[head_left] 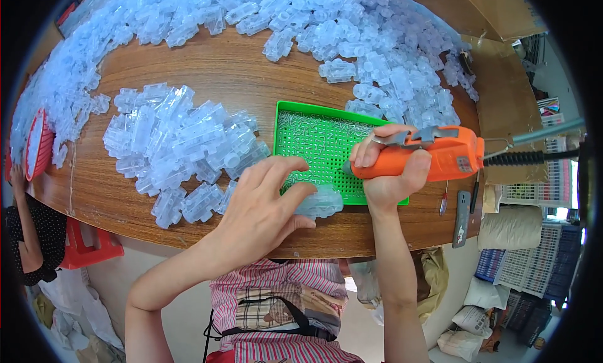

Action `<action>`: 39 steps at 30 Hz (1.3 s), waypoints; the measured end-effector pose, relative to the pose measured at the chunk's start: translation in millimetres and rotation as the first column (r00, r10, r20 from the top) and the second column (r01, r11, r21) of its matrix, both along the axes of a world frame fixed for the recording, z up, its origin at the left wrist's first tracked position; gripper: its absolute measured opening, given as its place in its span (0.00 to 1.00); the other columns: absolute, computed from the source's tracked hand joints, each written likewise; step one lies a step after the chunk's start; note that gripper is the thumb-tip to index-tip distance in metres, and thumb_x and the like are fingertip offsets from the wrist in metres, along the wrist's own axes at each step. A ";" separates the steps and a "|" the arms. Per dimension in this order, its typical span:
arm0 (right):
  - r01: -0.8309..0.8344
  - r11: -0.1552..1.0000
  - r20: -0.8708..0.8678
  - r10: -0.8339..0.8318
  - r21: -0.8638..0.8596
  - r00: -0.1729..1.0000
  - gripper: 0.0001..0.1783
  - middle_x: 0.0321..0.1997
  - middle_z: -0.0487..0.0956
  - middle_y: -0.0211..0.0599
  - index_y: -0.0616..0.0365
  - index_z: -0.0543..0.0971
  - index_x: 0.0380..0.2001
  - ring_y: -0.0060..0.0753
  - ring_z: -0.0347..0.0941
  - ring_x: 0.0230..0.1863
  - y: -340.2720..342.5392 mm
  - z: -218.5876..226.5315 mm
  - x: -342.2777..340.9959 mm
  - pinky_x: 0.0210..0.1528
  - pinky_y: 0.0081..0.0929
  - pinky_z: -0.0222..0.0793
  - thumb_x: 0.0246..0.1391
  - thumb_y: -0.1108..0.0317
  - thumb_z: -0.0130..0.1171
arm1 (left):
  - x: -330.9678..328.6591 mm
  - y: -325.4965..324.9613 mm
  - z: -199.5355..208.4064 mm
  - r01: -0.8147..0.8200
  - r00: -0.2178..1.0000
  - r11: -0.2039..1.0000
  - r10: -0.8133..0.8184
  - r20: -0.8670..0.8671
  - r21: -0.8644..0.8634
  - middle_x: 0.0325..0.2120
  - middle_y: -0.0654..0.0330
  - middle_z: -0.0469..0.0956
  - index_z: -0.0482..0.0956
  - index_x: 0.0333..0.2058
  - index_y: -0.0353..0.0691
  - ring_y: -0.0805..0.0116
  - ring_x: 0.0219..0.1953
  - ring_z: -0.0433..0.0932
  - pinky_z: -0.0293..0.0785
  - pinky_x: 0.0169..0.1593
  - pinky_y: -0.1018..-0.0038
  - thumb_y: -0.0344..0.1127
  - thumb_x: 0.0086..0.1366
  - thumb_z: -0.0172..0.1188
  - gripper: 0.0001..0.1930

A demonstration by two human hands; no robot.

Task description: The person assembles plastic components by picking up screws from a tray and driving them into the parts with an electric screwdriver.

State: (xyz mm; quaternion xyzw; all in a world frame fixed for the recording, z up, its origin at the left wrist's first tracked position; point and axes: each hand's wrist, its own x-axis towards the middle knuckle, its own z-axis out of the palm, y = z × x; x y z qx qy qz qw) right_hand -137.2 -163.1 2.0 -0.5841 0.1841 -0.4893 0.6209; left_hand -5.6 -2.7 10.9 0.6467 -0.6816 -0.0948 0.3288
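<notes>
My right hand is wrapped round an orange electric screwdriver, its grey tip pointing left over a shallow green perforated tray. Many small silvery screws lie scattered in that tray. Palm down, my left hand hovers by the tray's near left corner, fingers curved and apart. Just right of its fingertips is a translucent plastic housing, at the tray's near edge; whether a finger touches it I cannot tell. Left of the tray sits a pile of similar clear housings.
A large heap of clear plastic parts spans the table's far side. A red basket stands at the left, near another person's arm. A grey remote-like object and a small screwdriver lie right. A cable trails from the orange tool.
</notes>
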 end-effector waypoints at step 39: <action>-0.317 0.871 0.016 0.348 -0.375 0.937 0.39 0.17 0.70 0.33 0.58 0.69 0.38 0.28 0.67 0.15 57.5 62.6 -28.4 0.19 0.29 0.70 0.49 0.27 0.53 | 2.3 -0.6 -35.1 0.154 0.919 0.988 -0.148 -0.365 -0.013 0.38 0.61 0.79 0.77 0.42 0.40 0.62 0.43 0.79 0.47 0.68 0.45 0.41 0.55 0.69 0.19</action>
